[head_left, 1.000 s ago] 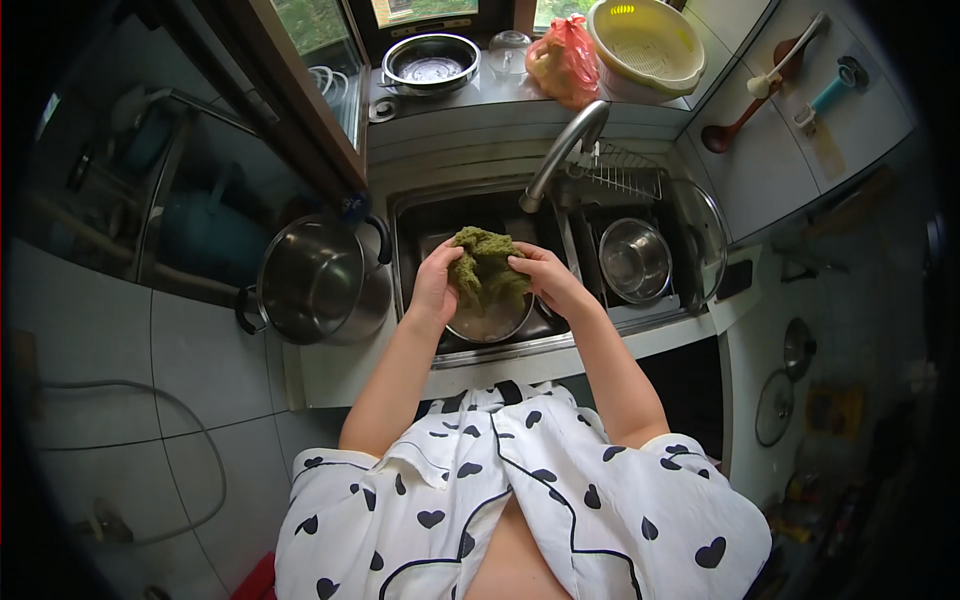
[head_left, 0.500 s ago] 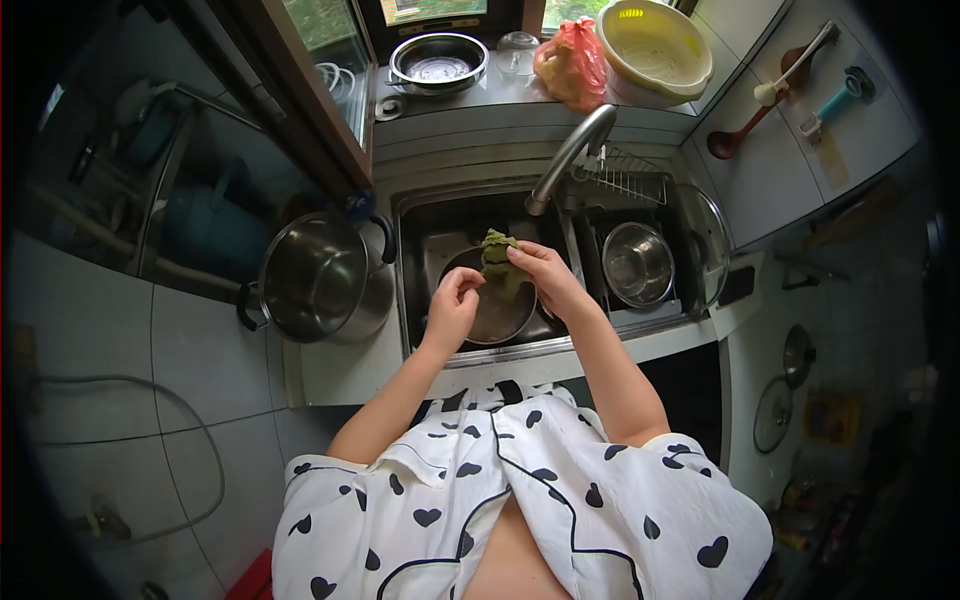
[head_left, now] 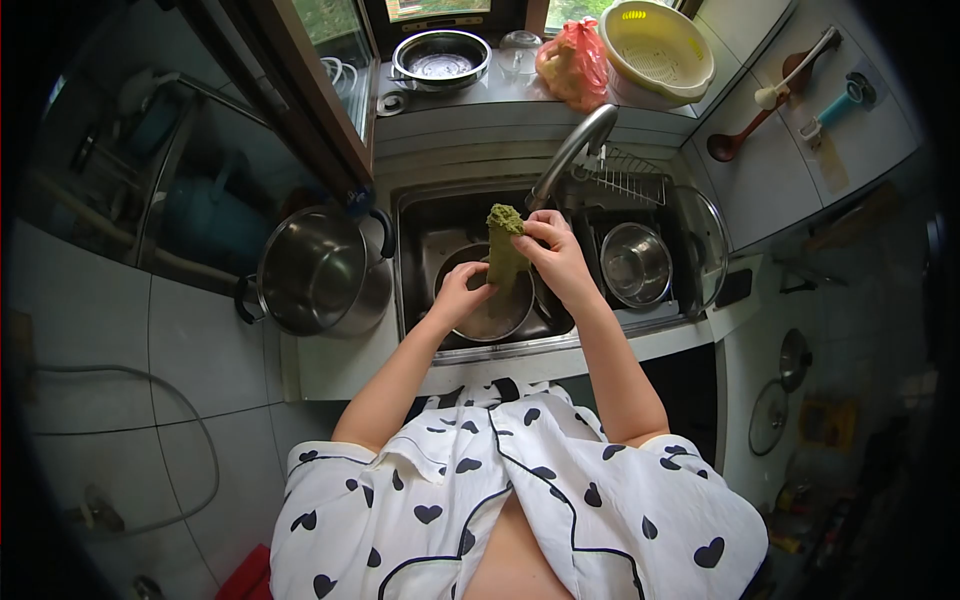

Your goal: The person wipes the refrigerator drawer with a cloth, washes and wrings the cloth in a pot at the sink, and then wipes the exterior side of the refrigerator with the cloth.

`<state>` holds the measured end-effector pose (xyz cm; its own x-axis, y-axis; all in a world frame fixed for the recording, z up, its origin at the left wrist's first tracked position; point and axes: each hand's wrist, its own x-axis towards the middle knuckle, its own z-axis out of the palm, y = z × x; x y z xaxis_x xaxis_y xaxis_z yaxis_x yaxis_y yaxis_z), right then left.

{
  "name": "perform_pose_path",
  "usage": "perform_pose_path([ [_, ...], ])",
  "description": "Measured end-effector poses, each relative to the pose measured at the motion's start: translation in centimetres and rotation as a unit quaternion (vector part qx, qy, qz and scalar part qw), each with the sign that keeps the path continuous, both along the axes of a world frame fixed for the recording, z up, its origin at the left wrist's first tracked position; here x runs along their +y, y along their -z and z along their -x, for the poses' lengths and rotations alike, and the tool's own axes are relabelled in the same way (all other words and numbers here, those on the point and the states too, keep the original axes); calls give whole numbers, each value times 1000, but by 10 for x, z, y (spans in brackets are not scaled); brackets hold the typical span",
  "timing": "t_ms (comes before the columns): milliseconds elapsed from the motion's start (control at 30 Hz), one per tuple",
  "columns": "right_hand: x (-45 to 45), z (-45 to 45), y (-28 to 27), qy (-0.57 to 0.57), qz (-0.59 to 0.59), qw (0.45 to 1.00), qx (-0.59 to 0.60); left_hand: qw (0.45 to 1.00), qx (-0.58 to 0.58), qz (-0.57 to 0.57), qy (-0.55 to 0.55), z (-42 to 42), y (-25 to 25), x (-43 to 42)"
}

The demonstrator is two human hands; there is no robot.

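Note:
Over the sink (head_left: 420, 320) I hold up a limp olive-green strip that looks like kelp (head_left: 505, 255), with a bunched, crinkled top end and a thin, see-through lower part. My right hand (head_left: 555, 255) pinches it near the top between thumb and fingers. Lower down, my left hand (head_left: 463, 293) has its thumb and fingers closed at the strip's left edge. Beneath both hands is a round metal basin (head_left: 527, 315) with cloudy liquid in it, partly hidden by the strip and my left hand.
A faucet (head_left: 575, 150) arches over the sink from behind. Left of the sink stands a deep steel pot (head_left: 315, 270); a metal bowl (head_left: 636, 265) sits in the right basin beside a glass lid (head_left: 712, 250). A pan, red bag (head_left: 575, 65) and colander (head_left: 655, 50) line the sill.
The strip was folded and bunched up; now it hangs unfolded lengthwise. My right hand has risen and moved slightly right, while my left hand has come in to the strip's edge.

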<state>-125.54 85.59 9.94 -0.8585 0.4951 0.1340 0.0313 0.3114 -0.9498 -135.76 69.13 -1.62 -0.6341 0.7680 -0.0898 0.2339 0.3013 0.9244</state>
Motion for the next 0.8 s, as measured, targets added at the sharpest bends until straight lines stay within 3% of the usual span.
perform_pose_path([
  [67,-4,-2,-10,17,-24,998,48,1000,-4,-5,1,-3,13,-6],
  [167,-9,-2,-13,39,13,995,92,988,-150,-42,-19,2,45,-15],
  [233,-6,-3,-3,52,51,995,65,972,-183,-72,-126,-3,29,-18],
  [300,-8,-5,0,80,8,994,74,952,-240,-90,-168,3,22,-23],
  [500,4,-7,17,87,84,988,94,998,42,15,-41,3,25,-25],
  [533,6,-10,18,73,87,988,103,994,45,78,-63,-1,10,-23],
  [633,8,-22,12,-39,190,978,71,973,40,137,-181,2,39,-11],
  [667,11,-27,14,-92,224,969,53,965,61,93,-239,-2,53,-7],
  [700,12,-30,20,-132,216,966,46,952,-110,3,-284,-6,49,0],
  [733,13,-35,24,-168,216,962,21,902,-276,-87,-319,-8,45,9],
  [767,13,-42,28,-203,217,955,-4,816,-431,-174,-344,-9,40,17],
  [800,11,-48,15,-217,193,955,-55,794,-499,-176,-300,-3,44,18],
])
